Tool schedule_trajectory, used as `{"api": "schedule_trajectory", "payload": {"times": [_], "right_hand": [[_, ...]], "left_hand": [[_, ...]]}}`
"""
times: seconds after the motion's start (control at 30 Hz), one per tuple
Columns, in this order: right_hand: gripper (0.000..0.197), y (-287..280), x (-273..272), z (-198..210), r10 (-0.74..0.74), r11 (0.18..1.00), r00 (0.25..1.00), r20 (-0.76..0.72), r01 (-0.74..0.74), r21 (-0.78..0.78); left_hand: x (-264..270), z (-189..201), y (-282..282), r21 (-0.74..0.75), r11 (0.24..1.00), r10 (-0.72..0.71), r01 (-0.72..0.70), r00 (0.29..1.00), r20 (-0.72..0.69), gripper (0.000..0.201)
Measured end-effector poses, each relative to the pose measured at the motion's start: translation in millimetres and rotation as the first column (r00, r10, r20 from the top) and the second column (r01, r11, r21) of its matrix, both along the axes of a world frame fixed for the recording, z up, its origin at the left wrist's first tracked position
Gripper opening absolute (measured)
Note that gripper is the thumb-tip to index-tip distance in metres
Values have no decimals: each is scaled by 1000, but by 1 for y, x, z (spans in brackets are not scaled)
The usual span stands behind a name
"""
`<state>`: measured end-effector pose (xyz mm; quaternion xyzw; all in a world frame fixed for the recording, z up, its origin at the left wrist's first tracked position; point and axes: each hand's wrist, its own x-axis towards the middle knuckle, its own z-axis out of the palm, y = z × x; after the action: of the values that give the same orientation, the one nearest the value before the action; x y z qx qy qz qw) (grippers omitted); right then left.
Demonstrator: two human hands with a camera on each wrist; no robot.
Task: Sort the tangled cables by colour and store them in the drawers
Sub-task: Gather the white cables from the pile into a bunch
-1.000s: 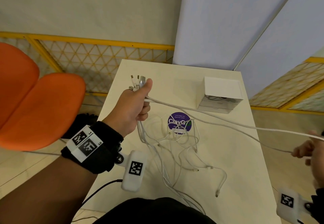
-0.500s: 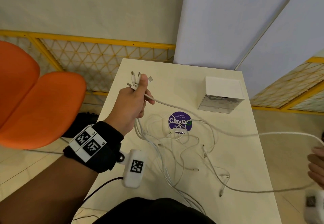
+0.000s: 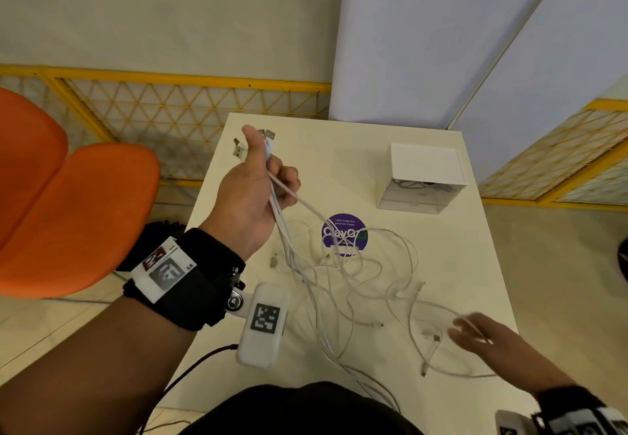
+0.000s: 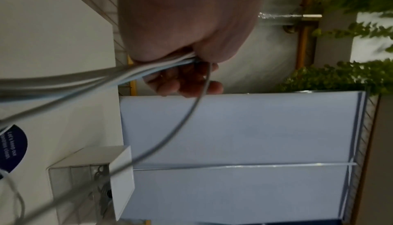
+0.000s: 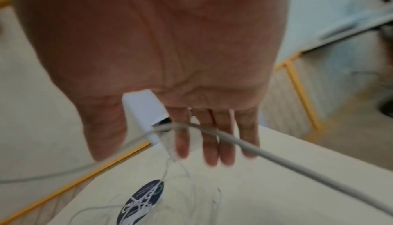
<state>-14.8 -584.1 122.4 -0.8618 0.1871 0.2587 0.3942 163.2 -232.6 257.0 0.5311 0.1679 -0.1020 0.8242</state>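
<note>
From the head camera we see our left hand (image 3: 253, 193) raised over the worktop's (image 3: 469, 264) far left part, fingers and thumb curled round a bundle of white cables (image 3: 343, 285) just below their plugs (image 3: 239, 150), which stick up past the thumb. The rest of the bundle hangs down into a loose tangle spread across the middle of the worktop and over a round purple sticker (image 3: 344, 234). The drawers (image 3: 423, 179), a small white-topped unit with clear fronts, stand near the far right corner, something dark showing in the top one. Our right hand (image 3: 489, 336) hovers near the right edge, fingers stretched out, a cable loop lying across them. From the left wrist we see the left hand (image 4: 187, 26) closed tightly on several white cables (image 4: 132, 72), with the drawers (image 4: 93, 185) beyond. From the right wrist, blurred, the right hand (image 5: 161, 57) is spread flat with straight fingers (image 5: 210, 144), one white cable (image 5: 297, 163) crossing in front of them; we cannot tell whether it touches.
</note>
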Motion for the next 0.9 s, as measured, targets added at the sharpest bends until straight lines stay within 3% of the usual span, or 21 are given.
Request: {"api": "schedule_trajectory", "payload": {"times": [0.1,0.17,0.23,0.3,0.4,0.5,0.7,0.9], "right_hand": [[37,31,31,11,71,995,967,246,-50,-91],[27,67,56,46,-10,992,930,368,-36,120],[31,107,74,81,-23,930,922,387,-122,346],[42,143,86,106,126,881,906,405,-290,373],[23,177,96,128,318,828,843,433,-469,306],[39,175,102,155,327,816,850,412,-474,330],[42,151,100,203,442,873,814,377,-486,27],[44,123,82,222,304,933,902,307,-346,94]], "left_hand": [[-8,3,-13,-5,996,-88,88,996,22,55],[-14,6,-21,10,988,-155,155,987,33,51],[-21,11,-31,9,972,-233,233,971,56,43],[-26,17,-40,1,953,-302,304,949,88,47],[-29,31,-45,-2,940,-338,341,933,120,53],[-26,45,-34,13,946,-321,323,933,162,56],[-25,60,-16,112,962,-271,247,909,318,55],[-5,67,22,147,989,-41,-17,922,385,59]]}}
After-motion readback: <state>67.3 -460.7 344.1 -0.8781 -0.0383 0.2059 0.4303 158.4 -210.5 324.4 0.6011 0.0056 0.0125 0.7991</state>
